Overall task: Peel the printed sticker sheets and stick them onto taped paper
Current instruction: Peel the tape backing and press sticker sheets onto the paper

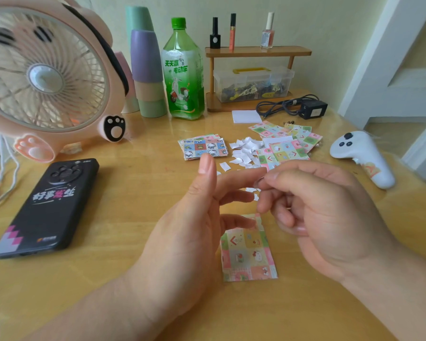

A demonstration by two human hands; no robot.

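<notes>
A printed sticker sheet (pixel 249 254) with pastel cartoon squares lies flat on the wooden table (pixel 123 207), just below both hands. My left hand (pixel 194 230) hovers above it with thumb up and fingers stretched out to the right. My right hand (pixel 317 217) has its fingers curled, and its thumb and forefinger pinch a tiny pale scrap (pixel 257 182) at the tip of my left forefinger. A stack of printed sheets (pixel 204 146) lies further back, with more sheets (pixel 288 141) fanned out to its right. Between them sits a heap of white peeled scraps (pixel 244 148).
A black phone (pixel 47 207) lies at the left and a pink fan (pixel 44 77) stands behind it. Stacked cups (pixel 146 70), a green bottle (pixel 183 70), a wooden rack (pixel 256 52), a white paper pad (pixel 246 116) and a black charger (pixel 312 109) line the back. A white controller (pixel 364 153) lies at the right.
</notes>
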